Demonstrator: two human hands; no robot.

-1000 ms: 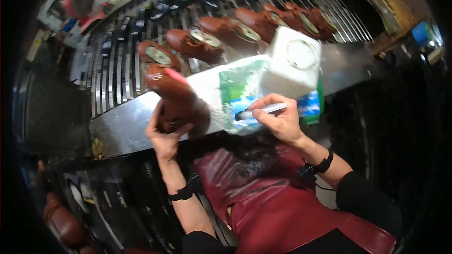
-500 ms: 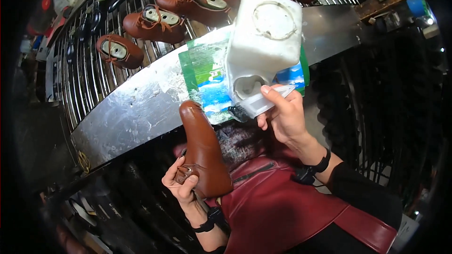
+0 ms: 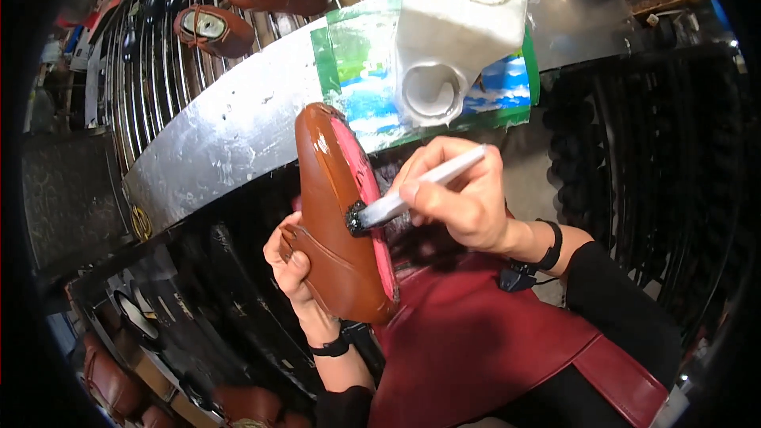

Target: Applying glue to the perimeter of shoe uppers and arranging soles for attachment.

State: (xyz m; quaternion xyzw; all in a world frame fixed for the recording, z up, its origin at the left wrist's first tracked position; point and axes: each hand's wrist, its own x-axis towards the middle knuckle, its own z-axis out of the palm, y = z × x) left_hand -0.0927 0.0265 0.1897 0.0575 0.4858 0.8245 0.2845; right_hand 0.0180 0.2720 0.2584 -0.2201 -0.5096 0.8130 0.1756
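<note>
Near scuffed sheet metal [image 3: 214,139], left hand [image 3: 290,269] grips smooth brown shoe [image 3: 325,206]; right hand [image 3: 466,206] holds bristly brush [image 3: 386,208] against it.

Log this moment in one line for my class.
left hand: holds brown shoe | right hand: holds brush | contact: bristles at shoe's edge beside pink underside | nearby: white container on green-and-blue sheet

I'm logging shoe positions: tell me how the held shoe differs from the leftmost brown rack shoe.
The held shoe is tipped, showing its pink sole; the rack shoe sits upright, its sole hidden. The left hand grips the held shoe and a brush meets it; no hand touches the rack shoe. Both are brown.
</note>
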